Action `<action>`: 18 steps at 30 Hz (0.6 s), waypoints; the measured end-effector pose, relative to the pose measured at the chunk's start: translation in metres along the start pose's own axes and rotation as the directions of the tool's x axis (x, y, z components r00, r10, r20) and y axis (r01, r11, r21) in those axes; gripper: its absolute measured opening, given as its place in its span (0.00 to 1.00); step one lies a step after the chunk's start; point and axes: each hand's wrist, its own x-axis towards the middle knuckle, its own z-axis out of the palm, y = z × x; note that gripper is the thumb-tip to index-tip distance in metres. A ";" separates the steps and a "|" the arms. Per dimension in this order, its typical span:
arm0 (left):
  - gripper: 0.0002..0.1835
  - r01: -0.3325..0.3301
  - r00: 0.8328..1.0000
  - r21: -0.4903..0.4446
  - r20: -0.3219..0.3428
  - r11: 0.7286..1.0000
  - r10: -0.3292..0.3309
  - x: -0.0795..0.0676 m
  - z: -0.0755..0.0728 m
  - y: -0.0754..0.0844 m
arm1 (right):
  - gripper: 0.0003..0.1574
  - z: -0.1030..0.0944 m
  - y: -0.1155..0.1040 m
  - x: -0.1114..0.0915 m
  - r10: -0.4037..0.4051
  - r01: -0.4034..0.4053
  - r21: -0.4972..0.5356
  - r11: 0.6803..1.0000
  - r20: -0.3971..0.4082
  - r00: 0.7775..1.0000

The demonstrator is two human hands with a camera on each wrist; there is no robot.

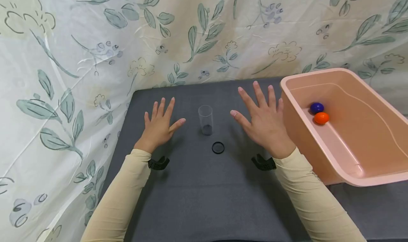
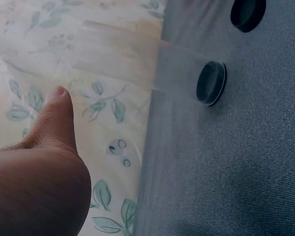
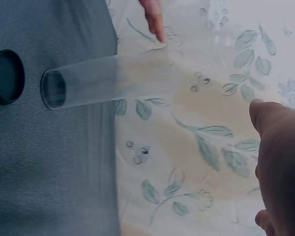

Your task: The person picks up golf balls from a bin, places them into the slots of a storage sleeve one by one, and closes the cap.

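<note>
A clear plastic tube [image 1: 205, 119] with a black base stands upright on the grey table, between the two hands. In front of it lies a round black cap [image 1: 218, 148], seen also in the left wrist view as a dark cap [image 2: 248, 14]. To the tube's left, my left hand [image 1: 158, 125] is held with fingers spread and nothing in it. On the other side my right hand [image 1: 264, 123] is likewise spread and holds nothing, near the wall of the pink tub. The right wrist view shows the tube [image 3: 103, 81] apart from the thumb.
At the right stands a large pink tub [image 1: 310, 157] holding a blue ball [image 1: 317, 108] and an orange ball [image 1: 321, 118]. A floral cloth [image 1: 178, 40] hangs behind and to the left of the grey table [image 1: 207, 199].
</note>
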 end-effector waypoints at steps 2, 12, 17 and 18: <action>0.49 -0.002 1.000 -0.004 0.002 1.000 0.002 0.001 0.001 0.000 | 0.47 -0.006 -0.002 -0.002 -0.009 0.009 -0.008 1.000 -0.007 1.000; 0.50 -0.016 1.000 -0.017 0.010 1.000 0.016 0.001 0.004 0.004 | 0.46 -0.048 -0.012 -0.019 -0.064 0.061 -0.046 0.997 -0.061 0.996; 0.50 -0.027 1.000 -0.022 0.006 0.999 0.027 0.002 0.007 0.005 | 0.47 -0.072 -0.012 -0.028 -0.084 0.078 -0.097 0.992 -0.063 0.995; 0.50 -0.029 1.000 -0.024 0.007 0.999 0.029 0.002 0.008 0.006 | 0.47 -0.077 -0.012 -0.031 -0.091 0.083 -0.111 0.990 -0.067 0.994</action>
